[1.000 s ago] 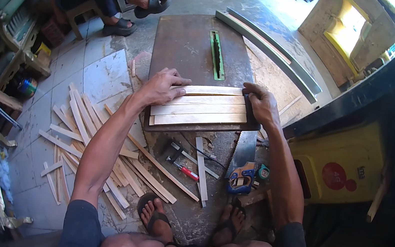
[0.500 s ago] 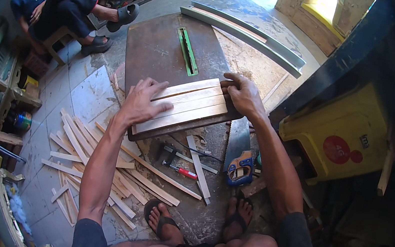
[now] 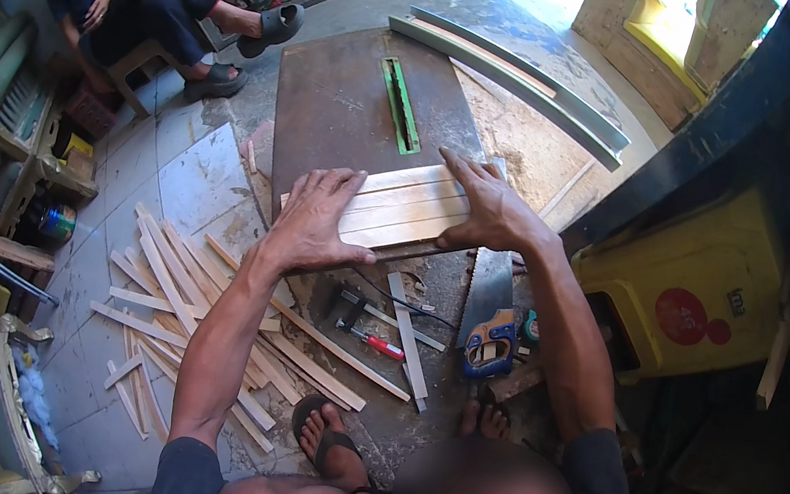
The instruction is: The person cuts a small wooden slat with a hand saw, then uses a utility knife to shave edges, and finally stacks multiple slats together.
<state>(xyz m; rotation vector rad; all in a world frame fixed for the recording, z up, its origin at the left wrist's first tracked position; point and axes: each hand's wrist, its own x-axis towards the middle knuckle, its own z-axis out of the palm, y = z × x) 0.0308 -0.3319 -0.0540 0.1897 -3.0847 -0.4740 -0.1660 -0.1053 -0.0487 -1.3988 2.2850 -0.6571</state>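
Several pale wooden strips (image 3: 405, 210) lie side by side along the near edge of a dark tabletop (image 3: 332, 87). My left hand (image 3: 316, 221) clasps their left end, with its thumb along the near side and its fingers across the top. At the right end, my right hand (image 3: 499, 209) grips the strips between a thumb on the near side and fingers reaching over the far side. The strips sit closely together between my hands; their ends are partly covered by my palms.
A green slotted insert (image 3: 401, 106) is set in the tabletop, with a metal rail (image 3: 510, 73) beyond. Below lie loose wooden strips (image 3: 163, 280), a red-handled clamp (image 3: 381, 345) and a handsaw (image 3: 488, 306). A yellow plastic stool (image 3: 716, 262) is at right; a seated person (image 3: 161, 7) at far left.
My right hand has moved from the strips' right end to clasp them across their width. My left hand has spread over the left end, its thumb now at the near side.
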